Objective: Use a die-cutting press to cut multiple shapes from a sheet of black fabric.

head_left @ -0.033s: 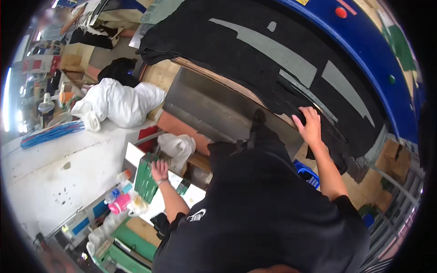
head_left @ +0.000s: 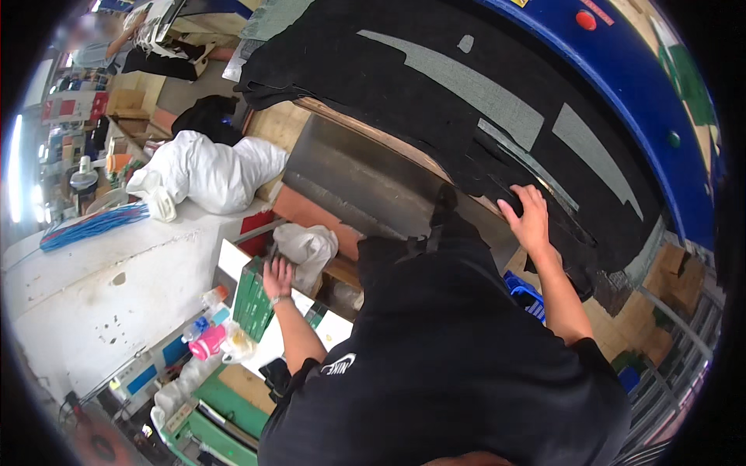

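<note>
A large black sheet of material with shaped cut-outs covers the worktop in front of me, grey-green material showing through the gaps. My right hand rests at its near edge, thumb and fingers apart. Just beyond that hand, a narrow shiny strip lies in a long slit among loose black pieces. To my left, my left hand hovers by a stack of green boxes on a white surface, fingers stretched out. A small dark thing shows at its fingertips; whether they touch it is unclear.
A blue machine beam with a red button spans the far side. White sacks sit at the left, near a bundle of blue strands. A blue basket stands low beside me. Another person works far left.
My left hand has moved forward along the green boxes, away from my body. My right hand stays at the black sheet's edge. The whole view has shifted slightly.
</note>
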Motion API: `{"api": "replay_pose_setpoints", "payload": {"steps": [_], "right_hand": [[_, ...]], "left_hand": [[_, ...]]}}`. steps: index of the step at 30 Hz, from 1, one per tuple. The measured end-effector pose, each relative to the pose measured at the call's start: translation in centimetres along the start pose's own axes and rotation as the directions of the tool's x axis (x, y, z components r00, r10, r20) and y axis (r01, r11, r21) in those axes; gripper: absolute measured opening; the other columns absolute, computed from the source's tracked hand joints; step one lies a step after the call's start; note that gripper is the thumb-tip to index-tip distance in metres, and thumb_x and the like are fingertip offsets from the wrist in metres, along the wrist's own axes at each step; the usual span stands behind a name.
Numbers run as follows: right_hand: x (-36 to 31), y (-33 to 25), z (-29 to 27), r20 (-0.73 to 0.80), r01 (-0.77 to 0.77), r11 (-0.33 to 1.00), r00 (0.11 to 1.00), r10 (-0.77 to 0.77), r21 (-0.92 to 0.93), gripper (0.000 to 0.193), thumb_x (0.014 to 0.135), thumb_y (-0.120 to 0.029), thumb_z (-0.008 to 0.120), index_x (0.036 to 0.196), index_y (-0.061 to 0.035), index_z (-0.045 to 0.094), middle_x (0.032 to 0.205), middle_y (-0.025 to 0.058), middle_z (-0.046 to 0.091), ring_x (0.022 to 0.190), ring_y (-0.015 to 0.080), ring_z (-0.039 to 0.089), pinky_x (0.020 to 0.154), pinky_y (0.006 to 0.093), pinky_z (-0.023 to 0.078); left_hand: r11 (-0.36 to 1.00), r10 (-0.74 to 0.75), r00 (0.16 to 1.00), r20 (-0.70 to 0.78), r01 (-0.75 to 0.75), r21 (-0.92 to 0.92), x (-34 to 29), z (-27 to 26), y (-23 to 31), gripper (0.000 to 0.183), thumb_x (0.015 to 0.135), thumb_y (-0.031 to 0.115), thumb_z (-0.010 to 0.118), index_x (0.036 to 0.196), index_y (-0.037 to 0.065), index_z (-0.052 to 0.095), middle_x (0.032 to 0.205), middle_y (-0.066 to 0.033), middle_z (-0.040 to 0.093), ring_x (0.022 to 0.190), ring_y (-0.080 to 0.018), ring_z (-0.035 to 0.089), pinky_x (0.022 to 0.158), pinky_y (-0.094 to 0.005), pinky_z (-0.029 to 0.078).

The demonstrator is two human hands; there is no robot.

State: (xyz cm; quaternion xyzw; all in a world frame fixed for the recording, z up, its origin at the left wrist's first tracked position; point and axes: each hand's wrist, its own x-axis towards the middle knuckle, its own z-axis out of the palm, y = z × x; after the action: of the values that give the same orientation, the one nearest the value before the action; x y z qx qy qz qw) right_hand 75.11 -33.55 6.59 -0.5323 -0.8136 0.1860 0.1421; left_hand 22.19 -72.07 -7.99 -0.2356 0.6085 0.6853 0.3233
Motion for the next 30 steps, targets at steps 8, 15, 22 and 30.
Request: {"api": "replay_pose_setpoints", "payload": {"steps": [8, 15, 22, 30], "right_hand": [[-0.8, 0.7, 0.7, 0.026, -0.061, 0.957, 0.998, 0.056, 0.284, 0.028, 0.077, -0.013, 0.081, 0.100, -0.0006, 0.070, 0.087, 0.0117, 0.058, 0.087, 0.0319, 0.058, 0.078, 0.0396, 0.046], [-0.8, 0.8, 0.5, 0.089, -0.218, 0.925, 0.976, 0.200, 0.311, 0.023, 0.079, -0.014, 0.078, 0.097, -0.0008, 0.071, 0.086, 0.0113, 0.059, 0.086, 0.0306, 0.057, 0.080, 0.0384, 0.046], [0.4, 0.2, -0.8, 0.159, -0.251, 0.941, 0.963, 0.219, 0.227, 0.024, 0.078, -0.014, 0.078, 0.096, -0.0006, 0.070, 0.089, 0.0132, 0.064, 0.088, 0.0335, 0.062, 0.079, 0.0396, 0.049], [0.3, -1.2, -2.1, 0.148, -0.334, 0.930, 0.938, 0.313, 0.151, 0.025, 0.084, -0.021, 0.074, 0.100, -0.0026, 0.071, 0.099, 0.0111, 0.069, 0.097, 0.0319, 0.064, 0.088, 0.0403, 0.050]], "left_hand": [[0.649, 0.130, 0.873, 0.471, -0.434, 0.625, -2.8, 28.1, 6.4, 0.044, 0.101, 0.025, 0.059, 0.138, 0.003, 0.051, 0.123, -0.0094, 0.066, 0.107, -0.0211, 0.067, 0.081, -0.0314, 0.056], [0.125, 0.403, 0.530, 0.747, -0.840, 0.528, 1.8, 46.0, 11.0, 0.027, 0.094, 0.021, 0.069, 0.115, 0.005, 0.070, 0.098, -0.0046, 0.071, 0.081, -0.0116, 0.065, 0.069, -0.0259, 0.053], [-0.410, 0.396, 0.202, 0.896, -0.834, 0.369, 7.8, 56.6, 14.1, 0.033, 0.091, 0.029, 0.071, 0.112, 0.004, 0.072, 0.109, -0.0177, 0.069, 0.101, -0.0318, 0.066, 0.093, -0.0403, 0.051], [-0.666, 0.217, 0.236, 0.947, -0.674, 0.320, 16.5, 60.7, 15.7, 0.058, 0.086, 0.057, 0.069, 0.122, 0.012, 0.069, 0.122, -0.0198, 0.066, 0.112, -0.0384, 0.059, 0.098, -0.0477, 0.046]]}}
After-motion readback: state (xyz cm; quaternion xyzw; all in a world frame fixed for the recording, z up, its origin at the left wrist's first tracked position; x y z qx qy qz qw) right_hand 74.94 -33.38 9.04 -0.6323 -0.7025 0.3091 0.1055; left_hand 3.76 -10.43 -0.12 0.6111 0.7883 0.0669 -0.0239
